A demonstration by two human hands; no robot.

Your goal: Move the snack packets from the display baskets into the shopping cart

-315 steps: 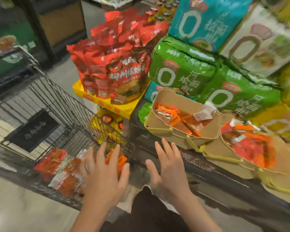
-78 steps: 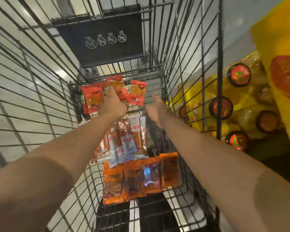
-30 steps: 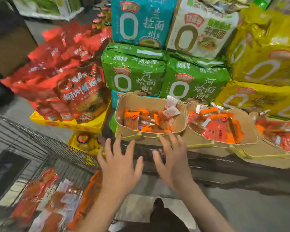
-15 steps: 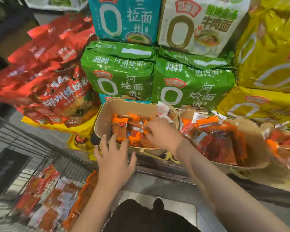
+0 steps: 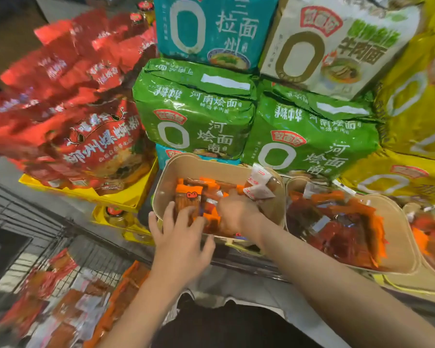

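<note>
Both hands are digging in the left basket [image 5: 161, 187], frame centre; right hand [image 5: 236, 212] is curling into the packets [image 5: 206, 197], grasp unclear; left hand [image 5: 180, 237], spread, is touching an upright orange packet [image 5: 187, 200]; cart [image 5: 60, 285] is sitting lower left, nearer the left hand.

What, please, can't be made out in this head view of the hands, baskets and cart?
- Right hand: its fingers are buried among packets in the left basket, so its grip cannot be told.
- Cart contents: motion blur smears the packets, so they cannot be counted.
- Far right basket: cut off by the frame edge.
- Left hand: whether its fingertips grip the orange packet is unclear.
</note>
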